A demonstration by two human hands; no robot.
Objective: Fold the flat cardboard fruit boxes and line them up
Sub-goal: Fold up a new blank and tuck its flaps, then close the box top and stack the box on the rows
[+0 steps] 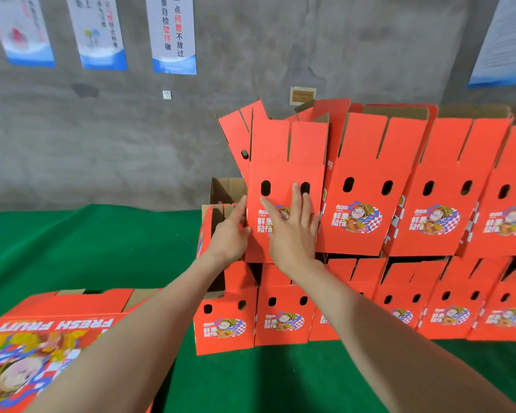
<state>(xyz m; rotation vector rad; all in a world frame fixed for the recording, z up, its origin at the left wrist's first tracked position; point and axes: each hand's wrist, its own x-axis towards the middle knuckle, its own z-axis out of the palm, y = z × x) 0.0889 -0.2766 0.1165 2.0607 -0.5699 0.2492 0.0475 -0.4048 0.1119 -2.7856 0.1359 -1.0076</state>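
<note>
Nearest, down and left of the end box [285,177], a stack of flat boxes [45,344] printed "FRESH FRUIT" lies on the green table [72,251]. Directly under the end box runs a lower row of folded boxes [283,315], standing side by side with their printed fronts facing the person. The end box sits on top of that row at the left end of the upper row [367,189], its top flaps standing up. The right hand [292,231] lies flat on the end box's front, fingers spread and straight below the two oval holes. The left hand [231,234] rests against its left edge, fingers stretched out along the side. Just behind the end box's left side an open brown carton [225,189] shows. Beyond it, posters [173,34] hang on the grey wall [116,138].
</note>
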